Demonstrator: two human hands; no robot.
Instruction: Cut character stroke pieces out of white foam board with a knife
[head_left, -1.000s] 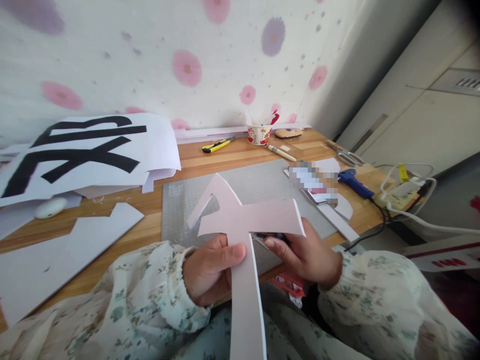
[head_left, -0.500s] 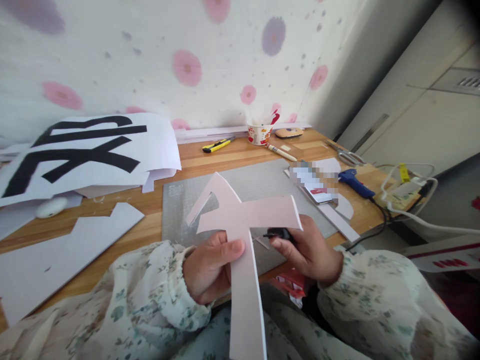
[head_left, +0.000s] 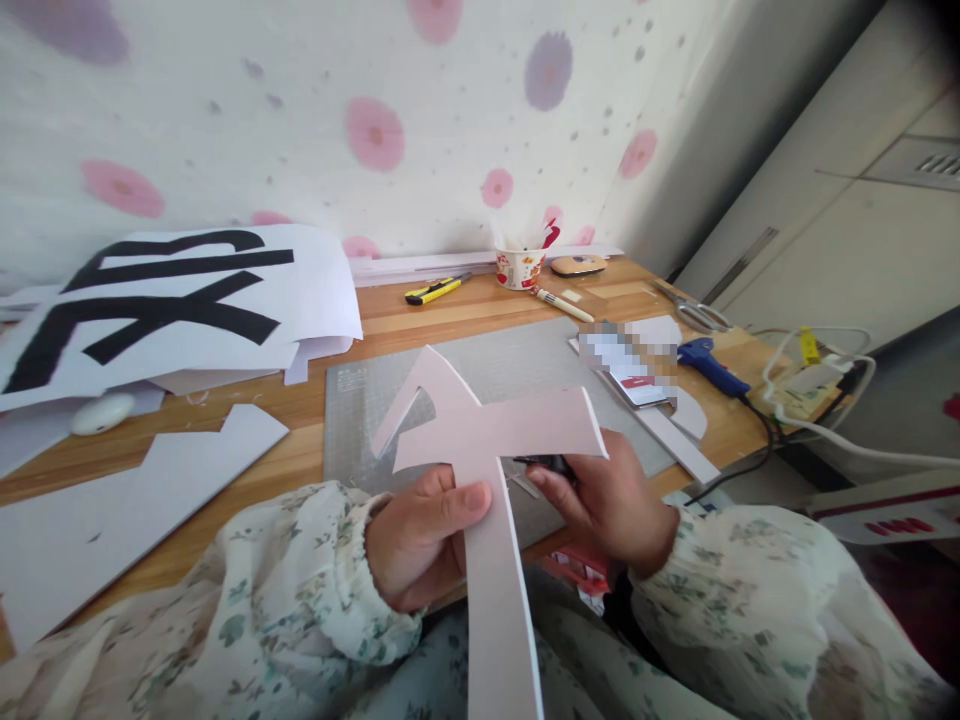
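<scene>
My left hand [head_left: 427, 535] grips the stem of a pale foam-board cutout [head_left: 499, 580], thumb on its face. The cutout is shaped like a written character, with a crossbar and a hooked upper left arm, and is held up in front of me. My right hand [head_left: 611, 500] is closed around a small black tool with a thin dark tip [head_left: 551, 464]. Its tip lies close to the corner where the crossbar meets the stem; contact cannot be made out. The crossbar's right end hides part of my right fingers. Beneath the cutout lies a grey cutting mat [head_left: 525, 360].
Around the mat are a phone [head_left: 637, 375], a blue glue gun [head_left: 712, 368] with cable, scissors [head_left: 697, 312], a yellow utility knife [head_left: 436, 290], a pen [head_left: 562, 304], a paper cup [head_left: 519, 268] and a mouse [head_left: 577, 266]. Printed sheets [head_left: 322, 290] and a board offcut [head_left: 127, 520] lie left.
My right hand has shifted slightly left, bringing the black tool's tip closer to the cutout's stem. The lower stem has swung a little to the right.
</scene>
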